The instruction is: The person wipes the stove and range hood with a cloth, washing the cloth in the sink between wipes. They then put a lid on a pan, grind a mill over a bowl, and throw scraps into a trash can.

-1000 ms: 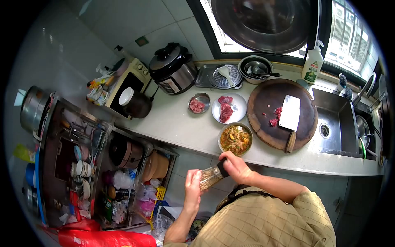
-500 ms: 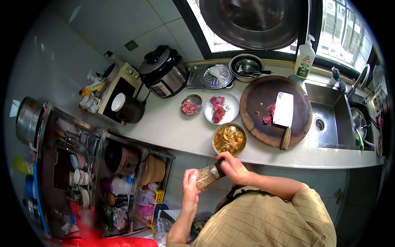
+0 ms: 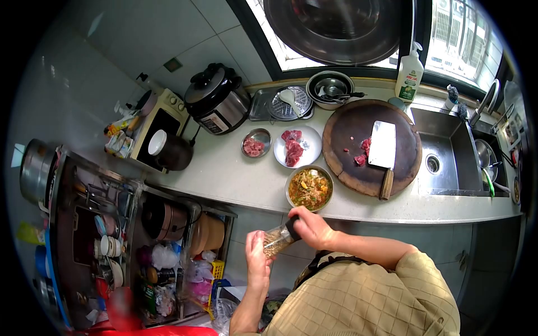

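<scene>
A clear pepper grinder [image 3: 278, 241] with a black top is tilted between my two hands, in front of the counter edge. My left hand [image 3: 258, 260] is wrapped round its see-through body, where pale grains show. Closed on the black top is my right hand [image 3: 314, 228]. Just beyond it stands a metal bowl of reddish mixed food [image 3: 309, 189]. A white plate with raw meat [image 3: 295, 151] and a small metal bowl of cut meat [image 3: 255, 147] sit behind. On the round chopping board [image 3: 347, 129] lie a cleaver [image 3: 383, 147] and small meat pieces [image 3: 361, 159].
A sink [image 3: 448, 162] is at the right, with a pump bottle [image 3: 409, 75] behind the board. Nested bowls [image 3: 329, 89], a pressure cooker [image 3: 218, 101] and a dark jar [image 3: 174, 152] stand along the back and left. A crowded shelf rack [image 3: 129, 235] fills the lower left.
The whole view has shifted slightly. Both hands stay on the grinder, which has turned a little, so more of its clear body and grains shows.
</scene>
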The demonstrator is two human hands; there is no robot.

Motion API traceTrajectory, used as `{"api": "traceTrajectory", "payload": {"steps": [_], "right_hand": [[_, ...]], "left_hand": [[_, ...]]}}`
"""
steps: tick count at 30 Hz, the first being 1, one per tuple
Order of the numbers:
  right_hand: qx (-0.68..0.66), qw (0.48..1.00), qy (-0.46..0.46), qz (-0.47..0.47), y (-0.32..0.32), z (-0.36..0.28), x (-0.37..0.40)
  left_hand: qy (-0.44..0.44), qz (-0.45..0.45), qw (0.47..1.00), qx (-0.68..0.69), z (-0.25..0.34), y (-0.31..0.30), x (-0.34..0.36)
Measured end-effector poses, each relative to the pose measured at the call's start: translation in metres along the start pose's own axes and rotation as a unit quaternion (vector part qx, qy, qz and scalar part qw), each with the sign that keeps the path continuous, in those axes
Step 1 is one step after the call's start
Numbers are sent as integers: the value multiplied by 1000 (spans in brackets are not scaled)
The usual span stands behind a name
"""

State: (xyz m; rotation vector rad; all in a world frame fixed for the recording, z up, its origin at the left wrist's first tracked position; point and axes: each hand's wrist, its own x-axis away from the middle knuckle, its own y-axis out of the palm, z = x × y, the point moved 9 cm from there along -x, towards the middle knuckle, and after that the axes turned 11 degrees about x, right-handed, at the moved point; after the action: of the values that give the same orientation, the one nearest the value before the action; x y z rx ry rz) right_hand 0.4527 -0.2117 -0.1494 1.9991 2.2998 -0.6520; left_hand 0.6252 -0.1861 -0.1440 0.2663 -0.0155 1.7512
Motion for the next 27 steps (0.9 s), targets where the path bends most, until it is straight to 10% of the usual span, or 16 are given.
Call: {"api": "traceTrajectory", "payload": {"steps": [1,2,3,5,7,9,13,14,16,18,19,20,22,24,27], "right_hand": [[-78,993,83,16,7,24,1],[-304,867,362,-159,42,41,26],[-372,797,437,-188,55,35,41],[-405,792,419,-184,55,31,39],[-264,919,280,-89,28,29,11],[-49,994,94,-6,-6,4,-8],[154,968,-186,-68,-11,-54,2],[140,975,-173,24,-12,-38,3],[-160,962,200,-94,21,29,11],[-384,744,487,-249,68,43,60],[-451,700,468,-295,75,28,63],[-402,738,491,-231,67,36,60],[-304,841,429,-128,40,42,39],[-150,959,236,-43,12,42,6],[115,992,-49,-15,-20,-30,-1]], "left_hand": [[136,-4,984,-114,33,10,8],[244,-35,921,-301,71,35,25],[290,-69,897,-325,82,45,33],[385,-132,836,-368,98,62,45],[364,-106,880,-286,85,37,30],[58,-62,996,6,33,7,7],[-330,-85,886,315,-53,9,12],[-231,-50,945,225,-35,5,8],[-23,20,999,34,18,15,19],[259,-101,913,-299,67,44,30],[353,-167,829,-400,84,69,45],[342,-157,854,-358,83,60,37],[313,-131,900,-272,70,37,24],[17,-104,994,7,30,16,9],[-309,-72,907,277,-43,14,13]]}}
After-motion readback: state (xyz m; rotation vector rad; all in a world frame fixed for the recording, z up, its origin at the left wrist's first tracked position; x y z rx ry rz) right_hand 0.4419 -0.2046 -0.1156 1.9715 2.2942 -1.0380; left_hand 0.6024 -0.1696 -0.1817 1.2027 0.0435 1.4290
